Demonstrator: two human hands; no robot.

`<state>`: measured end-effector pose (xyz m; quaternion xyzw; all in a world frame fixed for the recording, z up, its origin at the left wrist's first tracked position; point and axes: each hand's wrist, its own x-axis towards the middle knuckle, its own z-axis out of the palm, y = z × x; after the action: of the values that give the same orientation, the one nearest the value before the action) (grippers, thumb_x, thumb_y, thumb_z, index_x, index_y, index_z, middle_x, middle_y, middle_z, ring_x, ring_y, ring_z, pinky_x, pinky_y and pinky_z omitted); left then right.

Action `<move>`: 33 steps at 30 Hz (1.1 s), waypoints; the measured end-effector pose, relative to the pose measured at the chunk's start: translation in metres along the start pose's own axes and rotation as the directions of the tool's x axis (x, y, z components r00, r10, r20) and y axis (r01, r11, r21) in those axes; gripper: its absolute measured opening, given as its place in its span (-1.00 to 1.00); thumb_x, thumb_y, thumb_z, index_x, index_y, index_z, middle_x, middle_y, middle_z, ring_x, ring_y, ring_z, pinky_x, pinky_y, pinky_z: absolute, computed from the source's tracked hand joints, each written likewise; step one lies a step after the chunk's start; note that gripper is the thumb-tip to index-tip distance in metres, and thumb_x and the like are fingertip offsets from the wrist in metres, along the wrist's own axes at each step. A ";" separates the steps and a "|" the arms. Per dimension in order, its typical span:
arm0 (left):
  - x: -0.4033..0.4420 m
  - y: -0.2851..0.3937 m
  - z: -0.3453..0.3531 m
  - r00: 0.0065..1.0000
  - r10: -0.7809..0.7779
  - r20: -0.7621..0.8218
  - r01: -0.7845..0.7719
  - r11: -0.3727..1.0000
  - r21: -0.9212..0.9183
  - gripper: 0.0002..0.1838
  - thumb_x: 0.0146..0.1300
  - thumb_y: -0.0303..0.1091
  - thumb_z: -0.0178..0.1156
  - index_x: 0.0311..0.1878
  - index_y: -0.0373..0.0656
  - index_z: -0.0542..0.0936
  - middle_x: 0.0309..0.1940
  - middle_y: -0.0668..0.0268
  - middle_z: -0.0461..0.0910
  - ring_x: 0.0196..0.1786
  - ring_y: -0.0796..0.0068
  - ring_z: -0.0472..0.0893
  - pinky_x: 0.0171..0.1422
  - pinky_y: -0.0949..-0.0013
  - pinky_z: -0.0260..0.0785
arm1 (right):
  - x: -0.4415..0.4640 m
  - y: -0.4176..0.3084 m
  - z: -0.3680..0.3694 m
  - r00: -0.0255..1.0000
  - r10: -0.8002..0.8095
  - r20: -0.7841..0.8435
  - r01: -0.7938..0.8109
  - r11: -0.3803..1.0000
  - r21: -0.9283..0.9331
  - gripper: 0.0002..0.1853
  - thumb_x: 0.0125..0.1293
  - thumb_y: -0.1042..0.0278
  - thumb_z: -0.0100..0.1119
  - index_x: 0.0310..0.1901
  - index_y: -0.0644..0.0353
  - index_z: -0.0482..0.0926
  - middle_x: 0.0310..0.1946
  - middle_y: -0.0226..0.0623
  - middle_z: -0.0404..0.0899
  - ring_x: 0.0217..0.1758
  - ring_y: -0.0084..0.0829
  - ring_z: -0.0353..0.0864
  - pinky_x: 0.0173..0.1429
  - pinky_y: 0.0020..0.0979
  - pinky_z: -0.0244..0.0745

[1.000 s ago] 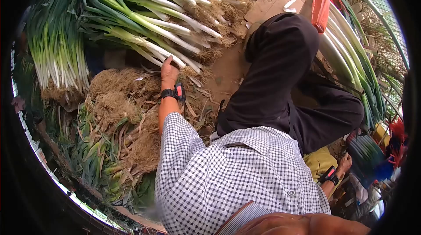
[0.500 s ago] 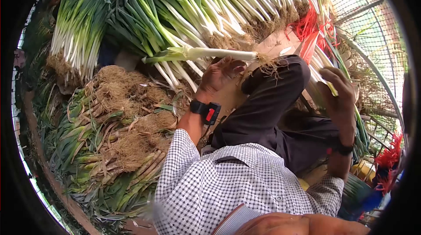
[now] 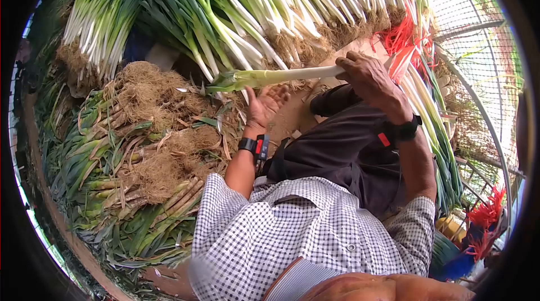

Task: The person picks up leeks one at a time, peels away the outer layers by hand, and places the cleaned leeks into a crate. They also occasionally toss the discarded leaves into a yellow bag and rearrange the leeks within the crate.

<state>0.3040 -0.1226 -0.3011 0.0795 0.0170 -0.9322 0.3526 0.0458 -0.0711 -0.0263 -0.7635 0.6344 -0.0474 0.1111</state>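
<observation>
My right hand [image 3: 371,80] is closed round the root end of a single leek [image 3: 292,75], which lies level across my lap's far side. Its white shank points to the right and its trimmed green end to the left. Just below the green part, my left hand [image 3: 267,109] is open, palm up, with fingers spread. Whether the left fingers touch the leek, I cannot tell. The roots are hidden by my right hand. Behind the leek lie many long leeks [image 3: 242,31] in a row, their roots toward me.
On the left is a heap of discarded leaves and outer stalks [image 3: 112,188] with matted brown roots [image 3: 152,172]. Red plastic ties [image 3: 399,34] lie at the upper right. More leeks [image 3: 430,115] rest along my right side, beside a wire mesh fence [image 3: 475,48].
The leek has passed from my left hand to my right, which moved in from the right and grasped its root end. My left hand has opened and drawn slightly left.
</observation>
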 end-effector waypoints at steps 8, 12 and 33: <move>0.016 0.063 0.007 0.935 0.350 0.061 -0.315 0.897 -0.310 -0.34 0.48 0.06 0.07 0.42 -0.26 0.33 0.33 -0.06 0.45 0.40 -0.16 0.39 0.50 -0.21 0.23 | -0.042 0.003 -0.032 0.990 -0.026 -0.139 0.030 0.999 0.023 -0.73 0.16 0.46 0.28 -0.06 0.22 0.62 -0.19 -0.23 0.59 -0.05 -0.15 0.58 0.02 -0.20 0.49; 0.027 0.078 0.126 0.910 0.373 0.180 -0.363 0.928 -0.085 -0.54 0.47 -0.20 0.15 0.33 -0.17 0.42 0.25 -0.03 0.52 0.38 -0.21 0.41 0.45 -0.25 0.31 | -0.055 0.046 -0.056 0.974 0.151 -0.170 -0.165 0.983 -0.075 -0.66 0.12 0.43 0.37 -0.03 0.25 0.64 -0.04 -0.21 0.62 0.13 -0.12 0.53 0.26 -0.16 0.40; 0.053 0.114 0.249 0.935 0.267 0.232 -0.351 0.609 0.711 -0.37 0.49 0.01 0.10 0.41 -0.22 0.23 0.22 -0.09 0.48 0.29 -0.02 0.49 0.41 -0.06 0.37 | 0.128 0.018 0.007 0.864 0.431 -0.259 0.321 -0.078 0.944 -0.60 0.53 0.12 0.09 0.09 0.37 0.43 -0.22 -0.11 0.66 -0.22 -0.33 0.69 -0.06 -0.30 0.62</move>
<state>0.3064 -0.2644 -0.0609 0.1698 -0.3962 -0.7850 0.4450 0.0549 -0.1989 -0.0460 -0.3586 0.4260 -0.6859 0.4686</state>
